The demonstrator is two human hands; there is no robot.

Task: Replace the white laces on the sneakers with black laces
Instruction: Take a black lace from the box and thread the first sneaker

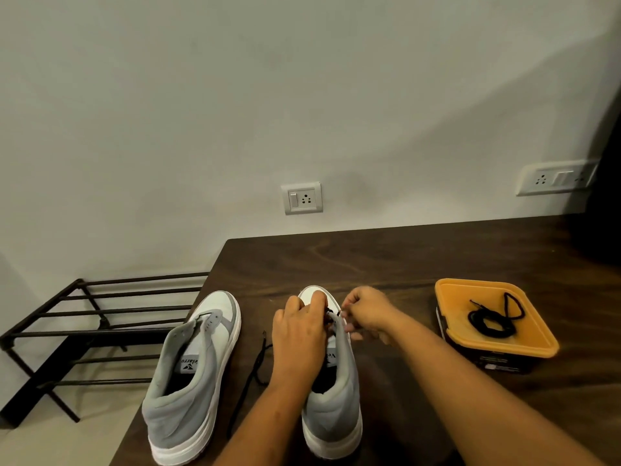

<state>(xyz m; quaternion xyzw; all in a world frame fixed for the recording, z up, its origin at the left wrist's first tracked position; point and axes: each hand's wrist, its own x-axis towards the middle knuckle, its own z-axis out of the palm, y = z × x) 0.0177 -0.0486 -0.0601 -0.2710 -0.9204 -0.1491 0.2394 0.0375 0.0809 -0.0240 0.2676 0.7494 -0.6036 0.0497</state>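
Two grey and white sneakers stand on a dark wooden table, toes pointing away from me. The left sneaker (pixel 193 371) has no lace in its eyelets. Over the front of the right sneaker (pixel 332 408) my left hand (pixel 297 334) curls its fingers around the lowest eyelets. My right hand (pixel 364 314) pinches a black lace (pixel 331 312) at the eyelets on the shoe's right side. Another stretch of this black lace (pixel 250 381) trails on the table between the shoes. A second black lace (pixel 494 317) lies coiled on an orange lid.
The orange lid (pixel 534 338) tops a dark box at the right of the table (pixel 403 264). A black metal shoe rack (pixel 84 331) stands on the floor to the left. Wall sockets (pixel 302 197) sit above the table's back edge.
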